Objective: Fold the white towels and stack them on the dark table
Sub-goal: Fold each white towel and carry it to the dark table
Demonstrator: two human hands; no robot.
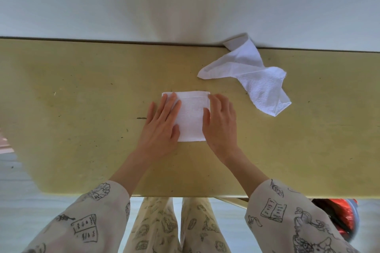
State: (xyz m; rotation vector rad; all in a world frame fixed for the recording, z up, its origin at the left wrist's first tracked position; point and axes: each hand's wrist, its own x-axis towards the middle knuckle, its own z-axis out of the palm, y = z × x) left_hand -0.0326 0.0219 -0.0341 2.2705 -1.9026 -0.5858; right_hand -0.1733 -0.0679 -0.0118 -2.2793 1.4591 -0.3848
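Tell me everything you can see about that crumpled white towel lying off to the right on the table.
The crumpled white terry-cloth towel lies unfolded on the yellowish table top, to the right of and beyond the folded white towel under the hands. Its fabric looks soft and nubbly. It is twisted in the middle, one end reaching up to the table's far edge, the other spreading toward the near right. Neither hand touches it, and it lies apart from the folded towel.

- The folded towel (190,116) was white cloth with a fine, nubby terry weave.
- The loose towel (249,76) was the same matt white terry, rumpled.
- The surface (82,98) looked smooth, matt and yellowish, with dark scuffs and specks.
- The sleeves (287,217) were soft, pale printed cloth.
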